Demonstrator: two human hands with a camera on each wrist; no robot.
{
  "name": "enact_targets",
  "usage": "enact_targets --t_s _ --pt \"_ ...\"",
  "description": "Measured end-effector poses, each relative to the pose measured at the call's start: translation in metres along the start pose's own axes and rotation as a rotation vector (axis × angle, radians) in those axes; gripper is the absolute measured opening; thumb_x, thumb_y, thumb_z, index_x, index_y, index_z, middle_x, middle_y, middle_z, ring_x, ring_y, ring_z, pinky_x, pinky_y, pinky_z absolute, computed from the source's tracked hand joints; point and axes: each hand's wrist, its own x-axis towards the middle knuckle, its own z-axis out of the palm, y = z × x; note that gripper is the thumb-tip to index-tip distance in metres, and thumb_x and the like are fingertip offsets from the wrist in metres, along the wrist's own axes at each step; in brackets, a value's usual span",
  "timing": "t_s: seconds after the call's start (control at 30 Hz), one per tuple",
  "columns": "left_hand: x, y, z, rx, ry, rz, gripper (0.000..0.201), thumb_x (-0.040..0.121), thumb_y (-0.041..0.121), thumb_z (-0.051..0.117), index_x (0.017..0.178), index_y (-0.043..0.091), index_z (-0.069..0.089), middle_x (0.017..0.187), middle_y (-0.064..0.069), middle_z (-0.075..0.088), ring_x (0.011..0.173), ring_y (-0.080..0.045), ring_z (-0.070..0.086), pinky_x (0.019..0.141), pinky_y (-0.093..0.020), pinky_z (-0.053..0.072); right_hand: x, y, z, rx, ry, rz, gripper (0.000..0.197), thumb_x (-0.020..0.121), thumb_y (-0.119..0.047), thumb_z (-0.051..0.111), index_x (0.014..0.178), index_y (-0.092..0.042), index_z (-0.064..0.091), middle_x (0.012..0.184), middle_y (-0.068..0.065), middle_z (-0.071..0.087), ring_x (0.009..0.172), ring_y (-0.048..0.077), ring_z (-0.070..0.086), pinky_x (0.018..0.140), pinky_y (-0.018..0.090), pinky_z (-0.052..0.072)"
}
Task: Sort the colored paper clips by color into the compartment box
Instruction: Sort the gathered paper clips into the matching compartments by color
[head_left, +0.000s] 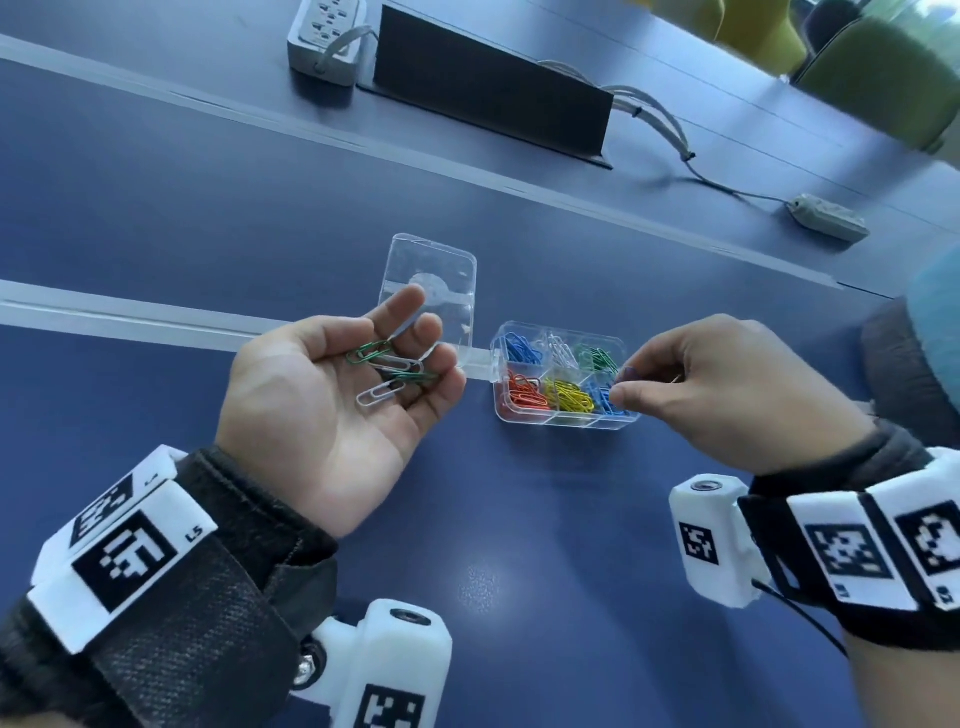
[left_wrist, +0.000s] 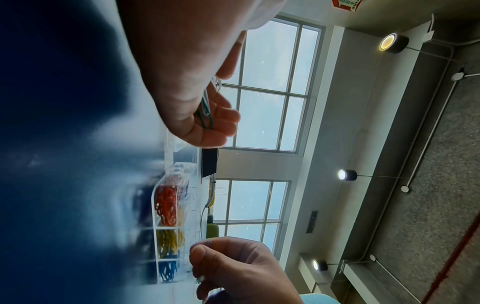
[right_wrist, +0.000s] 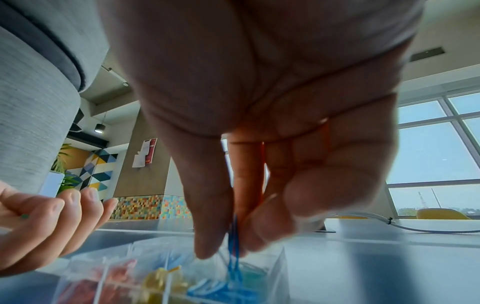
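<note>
A clear compartment box (head_left: 561, 423) sits on the blue table. Its back row holds blue, white and green clips; its front row holds red, yellow and blue ones. My left hand (head_left: 332, 395) lies palm up to the left of the box. Green paper clips (head_left: 371, 352) and white paper clips (head_left: 376, 397) rest on its loosely bent fingers. My right hand (head_left: 621, 387) hovers over the box's near right corner. Its thumb and forefinger pinch a blue paper clip (right_wrist: 235, 246) just above the blue clips in that compartment. The left wrist view shows the box (left_wrist: 155, 205) side-on.
The box's clear lid (head_left: 431, 291) lies open behind my left hand. Farther back are a black cable flap (head_left: 488, 88), a white power strip (head_left: 327, 36) and a grey adapter (head_left: 828, 218) on its cord. Green chairs (head_left: 883, 78) stand beyond the table.
</note>
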Motion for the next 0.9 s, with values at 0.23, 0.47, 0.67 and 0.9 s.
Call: enact_targets --t_s 0.23,0.47,0.67,0.9 --pt "0.001 0.002 0.0 0.014 0.008 0.003 0.038 0.089 0.015 0.033 0.085 0.007 0.07 0.073 -0.006 0.065 0.06 -0.022 0.063 0.071 -0.031 0.055 -0.001 0.002 0.0 -0.018 0.03 -0.05 0.011 0.082 -0.024 0.063 0.078 -0.026 0.073 0.068 -0.017 0.066 0.072 -0.006 0.057 0.059 0.005 0.039" --pt "-0.002 0.002 0.003 -0.01 -0.014 -0.013 0.036 0.088 0.016 0.033 0.09 0.006 0.068 0.077 -0.01 0.069 0.065 -0.025 0.066 0.072 -0.033 0.055 -0.003 -0.004 0.002 -0.047 -0.009 -0.091 0.016 0.085 -0.023 0.059 0.08 -0.031 0.072 0.064 -0.022 0.06 0.07 -0.005 0.055 0.057 0.005 0.036" --pt "-0.005 0.003 0.004 -0.048 -0.049 -0.033 0.036 0.077 0.017 0.038 0.095 0.004 0.066 0.105 -0.021 0.07 0.09 -0.034 0.068 0.089 -0.042 0.053 -0.016 -0.049 -0.002 0.262 0.056 -0.333 0.007 0.078 -0.031 0.064 0.076 -0.034 0.07 0.068 -0.021 0.065 0.058 -0.001 0.056 0.057 0.005 0.039" --pt "-0.008 0.005 0.008 -0.121 -0.128 -0.032 0.052 0.077 0.018 0.038 0.119 -0.004 0.058 0.097 -0.023 0.067 0.08 -0.032 0.062 0.08 -0.034 0.047 -0.009 -0.089 0.025 0.104 0.119 -0.519 0.009 0.075 -0.029 0.064 0.082 -0.028 0.07 0.069 -0.016 0.052 0.058 0.001 0.045 0.063 0.026 0.045"
